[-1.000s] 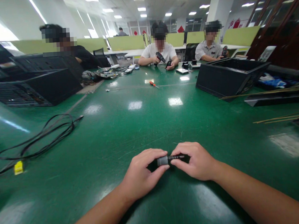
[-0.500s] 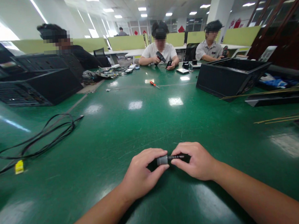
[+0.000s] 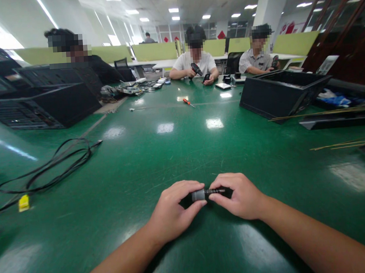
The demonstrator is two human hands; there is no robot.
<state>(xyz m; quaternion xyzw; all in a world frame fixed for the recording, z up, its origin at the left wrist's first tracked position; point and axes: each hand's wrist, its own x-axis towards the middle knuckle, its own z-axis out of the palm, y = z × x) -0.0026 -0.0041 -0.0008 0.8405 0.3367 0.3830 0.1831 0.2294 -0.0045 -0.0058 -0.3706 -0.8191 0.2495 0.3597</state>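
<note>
Both hands [image 3: 201,200] pinching the grey cylinder [image 3: 198,195] and its dark shaft [image 3: 215,191]!
Lower centre, I'm over the green surface [image 3: 159,154].

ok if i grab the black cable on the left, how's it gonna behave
The black cable is probably floppy: it lies in loose, curving loops, so it would likely sag. Those loops overlap, so lifting one may drag or snag the others. The yellow tag at its near stretch might flop about as the cable moves.
</note>
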